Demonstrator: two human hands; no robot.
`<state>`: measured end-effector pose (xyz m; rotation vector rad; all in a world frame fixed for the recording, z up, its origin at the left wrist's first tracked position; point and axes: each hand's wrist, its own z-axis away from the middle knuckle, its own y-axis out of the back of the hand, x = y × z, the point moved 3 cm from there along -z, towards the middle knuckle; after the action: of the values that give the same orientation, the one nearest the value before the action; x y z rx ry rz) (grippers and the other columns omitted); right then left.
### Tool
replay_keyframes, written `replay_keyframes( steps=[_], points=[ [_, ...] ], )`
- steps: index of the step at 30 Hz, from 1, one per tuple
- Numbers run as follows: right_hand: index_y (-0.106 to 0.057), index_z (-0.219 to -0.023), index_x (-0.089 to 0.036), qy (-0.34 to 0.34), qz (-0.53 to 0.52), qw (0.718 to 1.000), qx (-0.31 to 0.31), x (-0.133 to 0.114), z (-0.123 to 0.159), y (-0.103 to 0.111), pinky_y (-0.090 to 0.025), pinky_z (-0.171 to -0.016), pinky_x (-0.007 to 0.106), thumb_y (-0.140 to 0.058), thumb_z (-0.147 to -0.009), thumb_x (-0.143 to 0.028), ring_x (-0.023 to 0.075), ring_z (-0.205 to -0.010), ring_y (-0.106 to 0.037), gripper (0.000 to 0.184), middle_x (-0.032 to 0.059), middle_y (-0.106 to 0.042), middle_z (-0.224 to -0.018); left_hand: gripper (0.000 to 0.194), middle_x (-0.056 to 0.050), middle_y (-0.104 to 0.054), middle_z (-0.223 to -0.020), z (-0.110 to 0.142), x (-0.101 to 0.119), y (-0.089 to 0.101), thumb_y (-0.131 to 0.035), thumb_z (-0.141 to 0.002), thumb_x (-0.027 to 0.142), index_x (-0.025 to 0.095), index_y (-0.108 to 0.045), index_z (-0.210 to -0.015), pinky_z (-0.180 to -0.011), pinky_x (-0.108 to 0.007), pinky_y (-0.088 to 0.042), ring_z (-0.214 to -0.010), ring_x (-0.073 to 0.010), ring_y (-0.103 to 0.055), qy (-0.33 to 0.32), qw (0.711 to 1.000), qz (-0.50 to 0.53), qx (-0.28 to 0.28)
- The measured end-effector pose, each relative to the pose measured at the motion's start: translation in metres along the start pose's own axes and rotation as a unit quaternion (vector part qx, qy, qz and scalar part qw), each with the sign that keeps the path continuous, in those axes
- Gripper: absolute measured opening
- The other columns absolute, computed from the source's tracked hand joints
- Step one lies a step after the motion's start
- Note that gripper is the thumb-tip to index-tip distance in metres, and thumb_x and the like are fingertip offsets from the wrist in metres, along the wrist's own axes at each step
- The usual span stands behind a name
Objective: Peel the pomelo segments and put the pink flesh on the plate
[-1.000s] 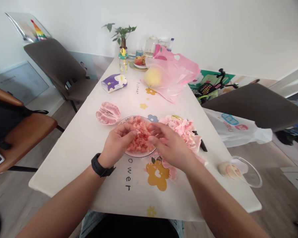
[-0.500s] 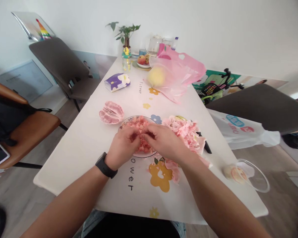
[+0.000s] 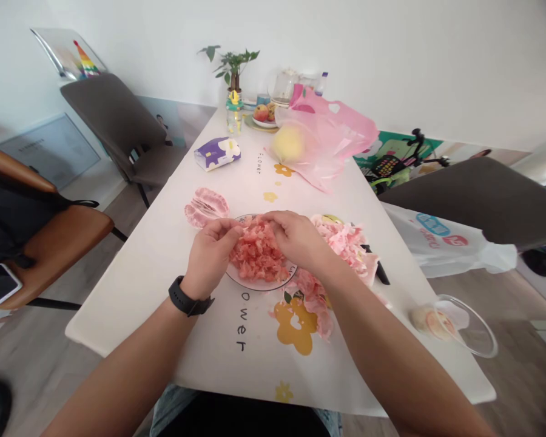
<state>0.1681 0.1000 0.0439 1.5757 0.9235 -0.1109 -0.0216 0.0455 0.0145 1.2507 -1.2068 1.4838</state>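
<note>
- Two bare hands were over a round plate (image 3: 264, 284) heaped with pomelo flesh (image 3: 258, 252), on a flower-print white tablecloth (image 3: 131, 315)
- The left hand (image 3: 208, 258), with a black smartwatch (image 3: 184, 296) on its wrist, had its fingers curled narrowly at the heap's left edge; whether they pinched any flesh could not be told
- The right hand (image 3: 295, 238) was cupped over the heap's right side in a narrow curl, with any hold hidden
- A pile of pink pomelo membrane (image 3: 341, 243) lay just right of the plate, a black-handled knife (image 3: 378, 271) beside it
- A membrane-covered pomelo half (image 3: 205, 206) lay just beyond the plate's left side
</note>
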Motion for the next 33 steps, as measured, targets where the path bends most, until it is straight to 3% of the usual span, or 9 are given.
replay_keyframes(
  steps=[4,6,9,15,18,24,27,30,33],
  points=[
    [-0.08,-0.108,-0.026,0.008,-0.036,0.997,0.062,-0.014,0.004,0.008,-0.055,-0.099,0.048,-0.055,-0.103,-0.029,0.0292,-0.107,-0.072,0.025,0.0078,-0.081,-0.109,0.022,0.002,-0.066,-0.067,0.0,0.0,-0.001,-0.083,-0.082,0.037,0.019,-0.074,-0.09,-0.057,-0.024,-0.044,-0.058,-0.0107,-0.055,0.02,0.999,0.043,-0.01],
    [-0.079,-0.114,-0.029,0.009,-0.078,0.996,0.034,-0.023,0.009,0.006,-0.057,-0.093,0.045,-0.063,-0.101,-0.035,0.0268,-0.101,-0.073,0.022,0.0051,-0.082,-0.108,0.021,0.002,-0.067,-0.069,0.001,-0.002,-0.004,-0.084,-0.083,0.037,0.019,-0.075,-0.091,-0.059,-0.023,-0.046,-0.06,-0.0107,-0.057,0.033,0.995,0.08,-0.043],
    [-0.077,-0.123,-0.034,0.032,-0.107,0.994,-0.016,-0.036,0.017,-0.003,-0.057,-0.094,0.043,-0.068,-0.098,-0.029,0.0251,-0.105,-0.072,0.028,0.0023,-0.081,-0.117,0.021,-0.001,-0.069,-0.074,0.002,-0.003,-0.009,-0.085,-0.083,0.037,0.018,-0.076,-0.088,-0.061,-0.024,-0.049,-0.063,-0.0113,-0.06,0.06,0.982,0.137,-0.116],
    [-0.081,-0.104,-0.034,0.054,-0.133,0.989,0.023,-0.036,0.032,-0.002,-0.058,-0.089,0.041,-0.067,-0.099,-0.025,0.0228,-0.096,-0.073,0.018,0.0007,-0.08,-0.102,0.022,-0.001,-0.065,-0.069,0.008,-0.004,-0.016,-0.089,-0.076,0.034,0.015,-0.077,-0.081,-0.056,-0.022,-0.044,-0.06,-0.0099,-0.055,0.116,0.965,0.159,-0.171],
    [-0.08,-0.097,-0.032,0.034,-0.121,0.991,0.044,-0.027,0.046,0.015,-0.058,-0.082,0.039,-0.066,-0.1,-0.028,0.0213,-0.086,-0.072,0.015,0.0008,-0.079,-0.094,0.026,-0.001,-0.063,-0.066,0.01,-0.005,-0.019,-0.086,-0.08,0.036,0.014,-0.074,-0.074,-0.057,-0.022,-0.044,-0.06,-0.0097,-0.054,0.135,0.961,0.155,-0.182],
    [-0.072,-0.09,-0.027,-0.046,0.009,0.99,0.136,0.014,0.089,0.075,-0.055,-0.074,0.039,-0.064,-0.095,-0.026,0.0233,-0.081,-0.07,0.01,0.0048,-0.076,-0.09,0.025,-0.005,-0.067,-0.072,0.009,-0.004,-0.016,-0.077,-0.086,0.038,0.013,-0.077,-0.082,-0.059,-0.024,-0.047,-0.069,-0.0138,-0.061,0.137,0.968,0.175,-0.113],
    [-0.071,-0.087,-0.026,-0.04,0.097,0.989,0.108,0.043,0.109,0.096,-0.055,-0.072,0.039,-0.059,-0.092,-0.025,0.0235,-0.078,-0.07,0.013,0.0065,-0.075,-0.091,0.023,-0.008,-0.07,-0.077,0.007,-0.005,-0.014,-0.068,-0.084,0.033,0.012,-0.079,-0.086,-0.065,-0.026,-0.051,-0.072,-0.0154,-0.063,0.148,0.958,0.221,-0.102],
    [-0.074,-0.09,-0.025,-0.053,0.161,0.984,0.05,0.07,0.122,0.106,-0.058,-0.073,0.04,-0.057,-0.092,-0.027,0.024,-0.079,-0.073,0.016,0.0085,-0.078,-0.101,0.027,-0.01,-0.072,-0.091,0.006,-0.006,-0.014,-0.063,-0.074,0.023,0.012,-0.079,-0.092,-0.067,-0.028,-0.053,-0.072,-0.0151,-0.062,0.139,0.949,0.248,-0.135],
    [-0.076,-0.094,-0.023,-0.04,0.208,0.975,0.062,0.073,0.126,0.106,-0.061,-0.087,0.047,-0.056,-0.095,-0.031,0.0305,-0.095,-0.077,0.021,0.0138,-0.079,-0.114,0.031,-0.008,-0.071,-0.091,0.007,-0.008,-0.014,-0.065,-0.07,0.014,0.012,-0.078,-0.098,-0.064,-0.027,-0.051,-0.072,-0.0141,-0.061,0.116,0.952,0.234,-0.16]
  ],
)
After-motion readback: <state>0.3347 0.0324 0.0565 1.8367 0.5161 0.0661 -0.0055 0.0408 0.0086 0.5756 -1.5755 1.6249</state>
